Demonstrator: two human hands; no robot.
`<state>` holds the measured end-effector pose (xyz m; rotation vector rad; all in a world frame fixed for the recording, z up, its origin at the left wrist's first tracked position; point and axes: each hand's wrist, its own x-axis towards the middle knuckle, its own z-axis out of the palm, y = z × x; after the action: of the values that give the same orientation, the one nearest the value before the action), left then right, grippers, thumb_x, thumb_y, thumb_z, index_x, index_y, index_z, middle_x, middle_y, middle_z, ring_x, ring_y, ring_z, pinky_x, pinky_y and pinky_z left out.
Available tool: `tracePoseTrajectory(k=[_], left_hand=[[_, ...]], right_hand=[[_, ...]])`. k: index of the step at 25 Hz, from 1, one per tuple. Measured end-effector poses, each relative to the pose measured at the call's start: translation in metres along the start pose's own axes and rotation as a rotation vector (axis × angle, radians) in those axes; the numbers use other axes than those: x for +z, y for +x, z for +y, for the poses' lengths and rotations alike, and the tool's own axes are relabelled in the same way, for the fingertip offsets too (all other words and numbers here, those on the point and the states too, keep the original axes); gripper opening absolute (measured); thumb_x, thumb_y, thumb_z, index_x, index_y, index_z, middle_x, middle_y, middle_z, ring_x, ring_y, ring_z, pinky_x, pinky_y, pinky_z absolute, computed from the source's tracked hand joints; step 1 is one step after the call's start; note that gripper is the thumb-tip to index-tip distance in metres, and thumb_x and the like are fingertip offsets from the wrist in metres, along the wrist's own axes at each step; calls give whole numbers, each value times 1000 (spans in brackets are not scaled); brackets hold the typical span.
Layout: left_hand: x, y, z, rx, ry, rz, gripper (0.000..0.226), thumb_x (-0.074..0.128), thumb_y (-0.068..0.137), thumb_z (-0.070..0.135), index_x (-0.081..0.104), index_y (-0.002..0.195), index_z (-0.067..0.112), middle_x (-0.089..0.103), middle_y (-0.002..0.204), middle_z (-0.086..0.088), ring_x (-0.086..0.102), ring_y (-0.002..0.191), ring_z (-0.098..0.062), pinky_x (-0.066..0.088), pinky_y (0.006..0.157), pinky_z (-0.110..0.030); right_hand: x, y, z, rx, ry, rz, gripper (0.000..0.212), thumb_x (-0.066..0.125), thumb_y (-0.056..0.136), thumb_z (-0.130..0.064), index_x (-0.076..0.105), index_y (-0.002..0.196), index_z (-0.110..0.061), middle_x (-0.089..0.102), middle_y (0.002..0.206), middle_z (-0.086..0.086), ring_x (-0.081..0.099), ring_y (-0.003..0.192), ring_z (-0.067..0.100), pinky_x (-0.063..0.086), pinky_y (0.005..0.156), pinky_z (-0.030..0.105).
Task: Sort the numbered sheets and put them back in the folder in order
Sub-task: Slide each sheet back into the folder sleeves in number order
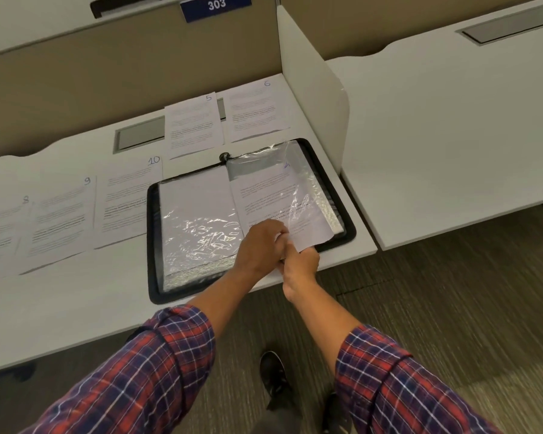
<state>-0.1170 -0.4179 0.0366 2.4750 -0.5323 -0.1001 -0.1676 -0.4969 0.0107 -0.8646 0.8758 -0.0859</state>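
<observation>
While the left grip [261,244] pinches the clear plastic sleeve [298,166] open, the right grip [301,264], holding the white printed sheet [314,237], should push it straight

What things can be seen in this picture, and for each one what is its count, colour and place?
folder: 1, black, open on the desk near its right front corner
clear sleeve: 1, transparent, right side of the folder
inserted sheet: 1, white, partly inside the clear sleeve, number unreadable
loose sheets: 5, white; sheet 5 and sheet 6 behind the folder; sheet 10, sheet 9 and sheet 8 to its left
desk: 1, white
sign: 1, blue, reads 303, on the back partition
shoe: 1, black, on the carpet
hands: 2; left hand holds the clear sleeve's lower edge, right hand pinches the inserted sheet's lower edge
</observation>
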Motion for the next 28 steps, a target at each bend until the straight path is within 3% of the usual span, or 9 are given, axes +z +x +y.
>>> tracePoseTrajectory(k=[3,7,11,14,16,19,22,24,28], left_hand=[[-2,-1,-5,-3,-2,9,11,62,98,21,73,100,18,72,106,3,64,97,-14,57,86,-39],[4,3,-10,12,-9,-24,11,60,99,24,71,99,22,70,102,6,62,94,-11,57,86,-40],[3,4,-5,19,-16,-21,13,58,101,24,71,102,20,71,102,4,63,93,-11,57,87,-37],[0,4,-2,32,-41,5,14,60,101,19,73,101,17,72,101,2,65,93,-13,56,88,-36],[-1,4,-3,31,-59,11,15,61,101,18,75,104,16,73,105,1,66,97,-15,56,91,-36],[-2,3,-3,32,-98,26,16,62,101,14,76,109,13,74,111,-2,67,102,-16,55,94,-34],[-3,4,-5,14,-162,24,15,62,100,13,75,107,13,74,106,-1,66,97,-14,54,92,-30],[-1,4,-8,6,-168,26,13,61,101,15,74,104,15,72,102,2,65,93,-11,54,89,-30],[3,4,-8,-26,-172,45,13,63,101,18,74,108,14,73,109,2,65,100,-12,51,93,-26]], right_hand=[[0,2,8,-39,-167,27,33,65,101,-24,64,134,-21,73,119,0,70,109,20,62,94,45],[-12,-5,16,-93,-243,46,13,61,103,-17,73,106,-18,76,102,4,74,96,21,66,82,45],[4,7,-3,-12,-251,74,21,59,105,-22,73,95,-11,77,93,11,75,90,25,67,76,44],[9,20,-16,39,-295,39,22,56,105,-14,72,94,-3,76,92,17,75,87,31,66,73,48],[11,26,-23,37,-355,32,21,53,104,-9,70,91,-4,74,87,16,70,75,26,64,58,37],[15,33,-32,58,-406,8,22,51,104,-7,70,94,-10,70,82,10,58,62,16,41,41,23],[14,29,-40,77,-493,-66,25,49,106,-13,71,95,-12,69,83,8,54,61,15,37,41,24],[5,22,-41,12,-548,-51,27,50,108,-27,72,96,-16,73,87,5,62,65,20,41,41,25],[-17,9,-35,-263,-479,257,25,52,103,-35,64,95,-14,70,85,7,70,78,28,53,58,37]])
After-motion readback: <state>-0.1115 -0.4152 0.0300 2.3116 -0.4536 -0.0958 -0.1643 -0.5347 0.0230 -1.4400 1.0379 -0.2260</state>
